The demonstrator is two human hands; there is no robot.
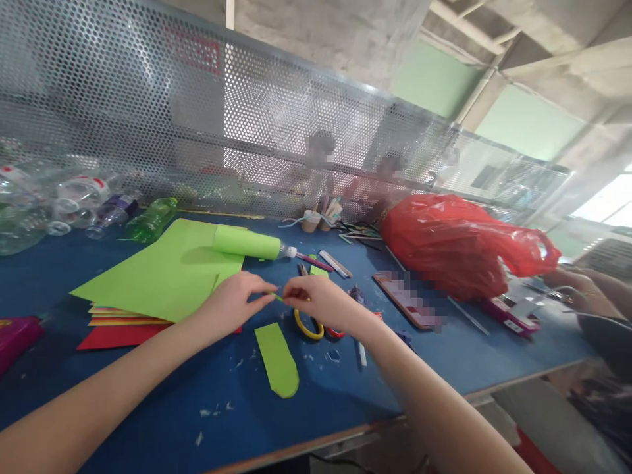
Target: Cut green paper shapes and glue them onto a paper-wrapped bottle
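Observation:
My left hand point(232, 297) pinches a thin strip of green paper point(278, 298), seen nearly edge-on. The fingers of my right hand point(318, 296) close on the strip's other end. Below them on the blue table lies a flat green paper piece point(277, 362), rounded at its near end. Yellow-handled scissors point(310, 334) rest under my right hand, partly covered by it, with a red handle point(336, 334) beside them. Beyond my left hand, a plastic bottle wrapped in green paper point(247, 243) lies on a stack of coloured sheets point(162, 270), green uppermost.
Clear bottles point(81, 194) and a green bottle point(153, 219) lie at the back left. A phone point(405, 299) and a red plastic bag point(449, 240) occupy the right. Cups point(311, 222) stand near the perforated metal screen point(276, 131). Another person's hand point(575, 286) is at far right.

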